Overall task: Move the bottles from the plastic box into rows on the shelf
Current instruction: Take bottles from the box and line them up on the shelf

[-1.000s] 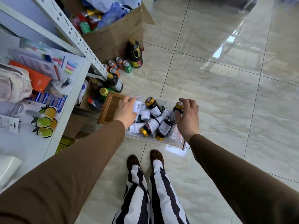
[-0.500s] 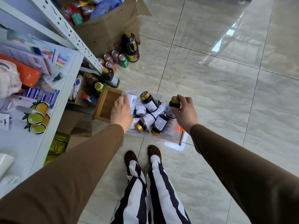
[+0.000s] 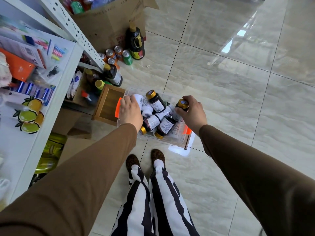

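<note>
A clear plastic box [image 3: 172, 142] sits on the floor in front of my feet, holding several dark gold-capped bottles [image 3: 156, 101] and white bottles [image 3: 147, 107] lying in a heap. My right hand [image 3: 190, 112] grips a dark gold-capped bottle [image 3: 182, 105] at the box's right side, held upright. My left hand [image 3: 130, 111] reaches into the left end, its fingers curled over a white bottle [image 3: 139, 99]. The white metal shelf [image 3: 56, 92] stands to the left.
The shelf top carries stationery, an orange packet [image 3: 18, 68] and fruit-shaped items [image 3: 28, 115]. A wooden box [image 3: 109, 104] adjoins the plastic box. Soda cans [image 3: 117, 54], dark sauce bottles [image 3: 135, 44] and a cardboard carton [image 3: 109, 23] stand behind. Open tiled floor lies to the right.
My right hand has closed round a gold-capped bottle and raised it upright from the pile. My left hand has slid further over the white bottle. The view has tilted slightly.
</note>
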